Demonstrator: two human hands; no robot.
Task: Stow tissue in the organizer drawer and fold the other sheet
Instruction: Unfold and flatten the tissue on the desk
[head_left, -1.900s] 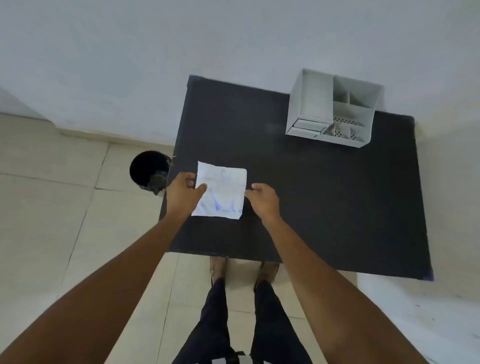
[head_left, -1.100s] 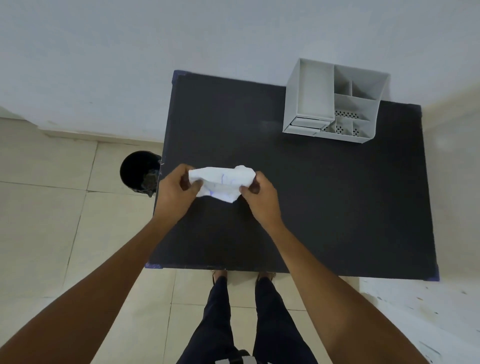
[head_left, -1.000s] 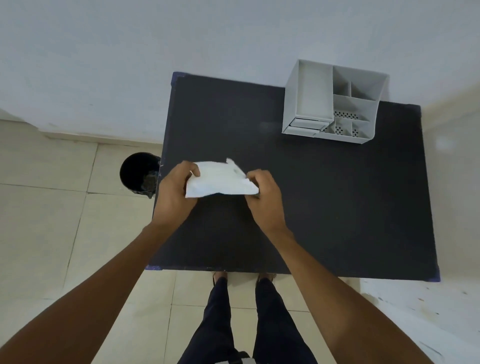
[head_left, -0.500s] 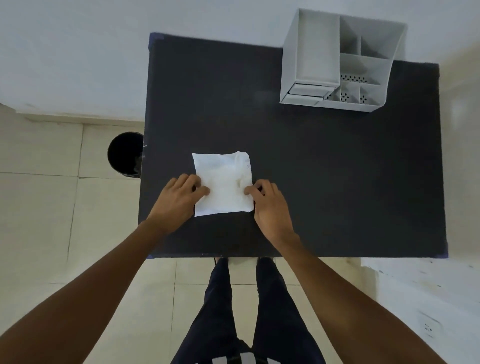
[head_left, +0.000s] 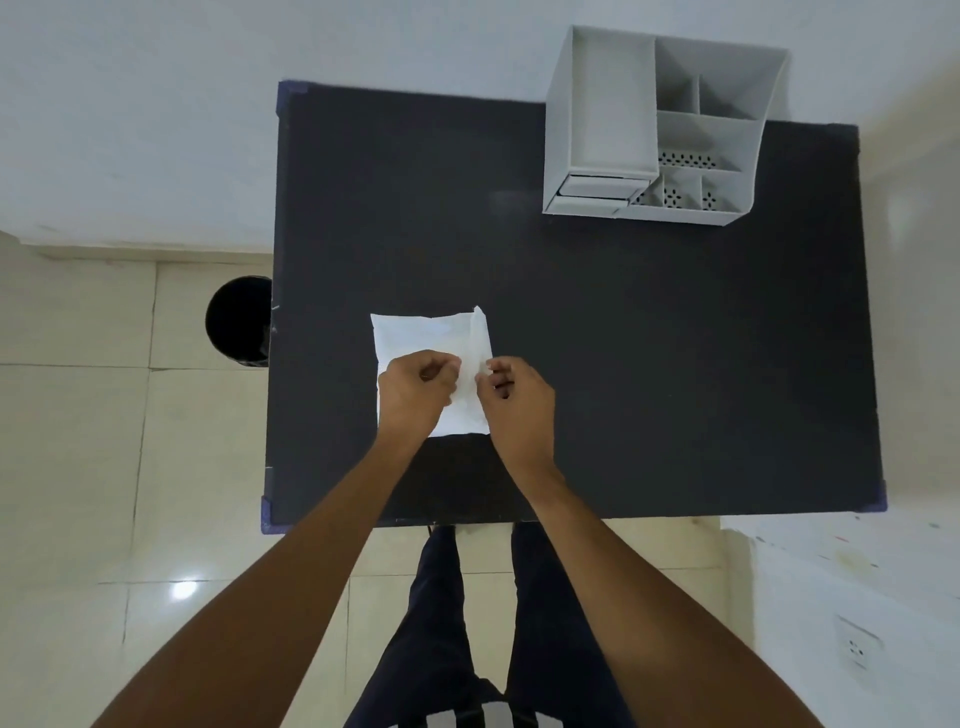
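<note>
A white tissue sheet (head_left: 422, 338) lies on the black table (head_left: 649, 364), left of centre. My left hand (head_left: 415, 389) rests on the sheet's lower middle with fingers curled, pinching the tissue. My right hand (head_left: 511, 397) pinches the sheet's right edge, where a narrow strip stands up as a raised crease. A grey desk organizer (head_left: 654, 124) stands at the table's far right; its small drawer (head_left: 597, 189) at the front left looks pushed in. No second sheet is visible.
A black round bin (head_left: 236, 319) stands on the tiled floor by the table's left edge. A white wall runs behind the table. My legs are below the table's near edge. A wall socket (head_left: 857, 647) shows at the lower right.
The sheet was lifted and turned over, then laid flat on the table. Since half a second ago both hands moved inward onto it and pinched up its right edge.
</note>
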